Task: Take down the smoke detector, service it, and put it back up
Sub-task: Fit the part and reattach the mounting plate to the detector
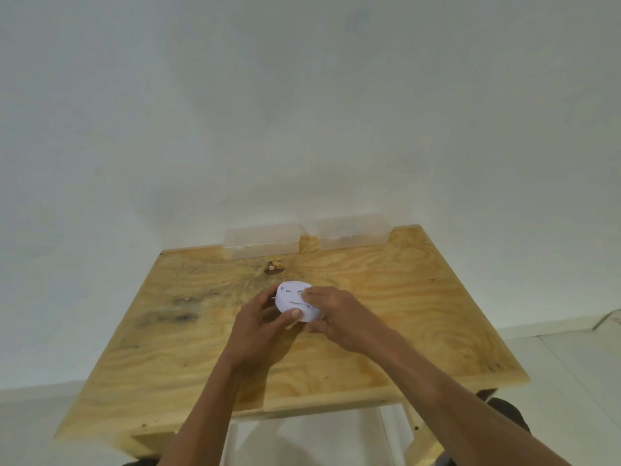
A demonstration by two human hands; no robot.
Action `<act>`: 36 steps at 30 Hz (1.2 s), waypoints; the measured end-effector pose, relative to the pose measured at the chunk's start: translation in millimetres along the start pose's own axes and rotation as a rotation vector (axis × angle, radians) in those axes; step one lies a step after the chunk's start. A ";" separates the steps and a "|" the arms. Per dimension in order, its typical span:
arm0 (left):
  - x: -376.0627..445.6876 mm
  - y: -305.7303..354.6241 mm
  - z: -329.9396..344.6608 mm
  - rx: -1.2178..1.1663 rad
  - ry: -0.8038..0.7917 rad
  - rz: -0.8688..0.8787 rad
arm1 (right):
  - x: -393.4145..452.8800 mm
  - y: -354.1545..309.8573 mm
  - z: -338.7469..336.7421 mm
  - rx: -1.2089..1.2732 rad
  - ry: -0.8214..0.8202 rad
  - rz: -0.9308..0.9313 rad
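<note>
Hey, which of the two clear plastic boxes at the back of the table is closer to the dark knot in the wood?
The left clear box: the dark knot lies just in front of it. The right clear box sits farther off.

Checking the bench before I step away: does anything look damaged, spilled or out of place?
Nothing stands out. Both hands, left hand and right hand, hold the white smoke detector over the wooden table. Two clear plastic boxes sit squarely along its far edge.

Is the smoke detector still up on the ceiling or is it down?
Down. The smoke detector is over the wooden table, held between the left hand and right hand.
</note>
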State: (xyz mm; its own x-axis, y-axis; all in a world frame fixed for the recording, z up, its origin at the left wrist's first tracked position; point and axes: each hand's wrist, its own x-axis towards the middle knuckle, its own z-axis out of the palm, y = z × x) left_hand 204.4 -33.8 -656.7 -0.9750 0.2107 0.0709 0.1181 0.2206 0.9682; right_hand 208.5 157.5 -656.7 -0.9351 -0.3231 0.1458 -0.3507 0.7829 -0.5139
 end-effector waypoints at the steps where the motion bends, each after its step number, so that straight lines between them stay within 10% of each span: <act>1: -0.3 1.6 -0.2 0.003 0.013 -0.001 | -1.1 -1.2 1.3 0.036 0.049 -0.002; 13: 1.6 29.7 0.4 -0.280 0.147 -0.007 | -2.1 -27.3 -24.1 1.165 0.356 0.234; 36: 10.4 53.2 0.7 -0.352 0.238 0.044 | 8.6 -23.8 -45.4 1.154 0.395 0.321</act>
State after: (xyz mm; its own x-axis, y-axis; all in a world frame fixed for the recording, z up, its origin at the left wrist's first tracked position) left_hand 200.7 -19.2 -604.6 -0.9915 -0.0221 0.1280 0.1298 -0.1306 0.9829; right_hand 206.5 160.2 -604.9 -0.9911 0.1318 0.0180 -0.0427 -0.1874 -0.9813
